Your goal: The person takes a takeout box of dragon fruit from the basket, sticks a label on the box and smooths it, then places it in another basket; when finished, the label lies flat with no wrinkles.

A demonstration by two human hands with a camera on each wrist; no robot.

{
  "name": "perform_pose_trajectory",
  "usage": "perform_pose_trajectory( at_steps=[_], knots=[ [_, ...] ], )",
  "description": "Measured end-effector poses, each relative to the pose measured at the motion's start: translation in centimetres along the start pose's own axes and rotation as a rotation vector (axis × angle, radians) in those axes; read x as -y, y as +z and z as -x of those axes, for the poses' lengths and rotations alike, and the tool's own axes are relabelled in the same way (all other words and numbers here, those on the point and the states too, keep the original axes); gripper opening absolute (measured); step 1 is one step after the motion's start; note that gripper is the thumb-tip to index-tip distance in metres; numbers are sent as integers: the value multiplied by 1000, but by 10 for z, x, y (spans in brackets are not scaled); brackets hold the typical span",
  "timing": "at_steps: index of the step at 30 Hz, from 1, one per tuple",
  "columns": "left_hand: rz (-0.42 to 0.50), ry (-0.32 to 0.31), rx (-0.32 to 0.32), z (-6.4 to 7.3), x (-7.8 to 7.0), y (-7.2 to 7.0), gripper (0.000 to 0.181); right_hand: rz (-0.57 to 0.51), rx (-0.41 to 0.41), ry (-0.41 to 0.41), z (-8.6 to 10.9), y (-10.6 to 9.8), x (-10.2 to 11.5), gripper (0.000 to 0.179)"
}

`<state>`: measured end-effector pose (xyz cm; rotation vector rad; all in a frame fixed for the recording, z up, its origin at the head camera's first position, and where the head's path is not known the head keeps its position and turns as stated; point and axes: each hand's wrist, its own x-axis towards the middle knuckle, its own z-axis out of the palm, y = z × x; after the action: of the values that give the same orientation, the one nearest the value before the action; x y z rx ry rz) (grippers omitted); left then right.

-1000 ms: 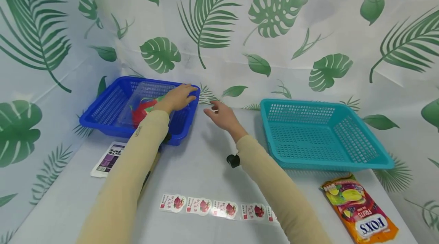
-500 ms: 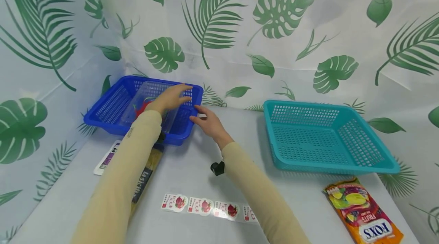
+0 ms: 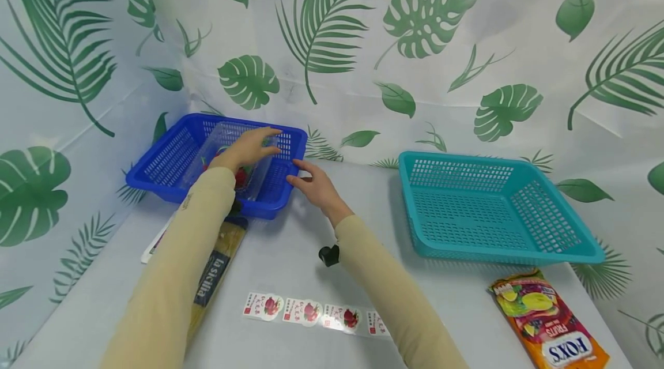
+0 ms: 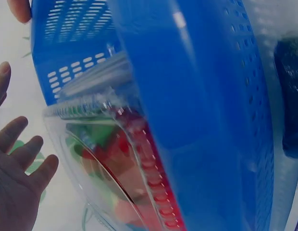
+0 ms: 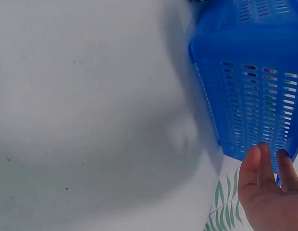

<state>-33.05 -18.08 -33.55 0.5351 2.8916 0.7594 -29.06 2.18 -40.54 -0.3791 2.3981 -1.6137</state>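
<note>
Clear container point(image 4: 115, 178): lying inside the blue basket point(image 3: 264, 211), with red and green contents point(image 3: 240, 177) showing through. Whether it is sitting flat or leaning, I cannot tell.

Left grip point(image 3: 249, 149): hanging over the container, released, fingers spreading loosely and grasping nothing. Right grip point(image 3: 316, 187): also released, fingers bending slightly at the basket's right end wall without wrapping round it; firm contact is not being confirmed.

Progress, as judged: the container is already lying within the basket, and neither grip is holding it. The work at the basket is appearing unfinished, since both arms are reaching to it. Nothing is showing as done with the loose goods, which are lying outside both baskets.

Surroundings: a yellow packet with a dark label point(image 3: 214, 277) and a partly hidden white packet point(image 3: 150, 249) are lying in front of the blue basket. A sticker strip point(image 3: 307, 312) is lying nearer the person. A teal basket point(image 3: 498, 253) is standing well to the right, a FOX'S bag point(image 3: 552, 326) just before it.

Obstructions: the left sleeve point(image 3: 155, 300) is covering part of both packets; the right sleeve point(image 3: 399, 300) is crossing the strip's end.
</note>
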Motion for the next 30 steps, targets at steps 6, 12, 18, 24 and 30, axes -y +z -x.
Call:
perform_pose_trajectory(
  at_steps=[6, 12, 18, 24, 30],
  knots=[
    [31, -50, -23, 7, 11, -4, 58, 3, -3, 16, 1, 0, -3, 57],
    [37, -79, -74, 20, 27, -15, 57, 11, -10, 27, 0, 0, -4, 56],
    [18, -108, -111, 34, 47, -24, 57, -7, -12, 26, 0, 0, -3, 56],
    [76, -220, -111, 45, 70, -30, 60, -5, -8, 27, -1, 1, -3, 56],
    [141, -299, -79, 59, 87, -34, 68, 6, -12, 34, -3, 2, -4, 56]
  ],
)
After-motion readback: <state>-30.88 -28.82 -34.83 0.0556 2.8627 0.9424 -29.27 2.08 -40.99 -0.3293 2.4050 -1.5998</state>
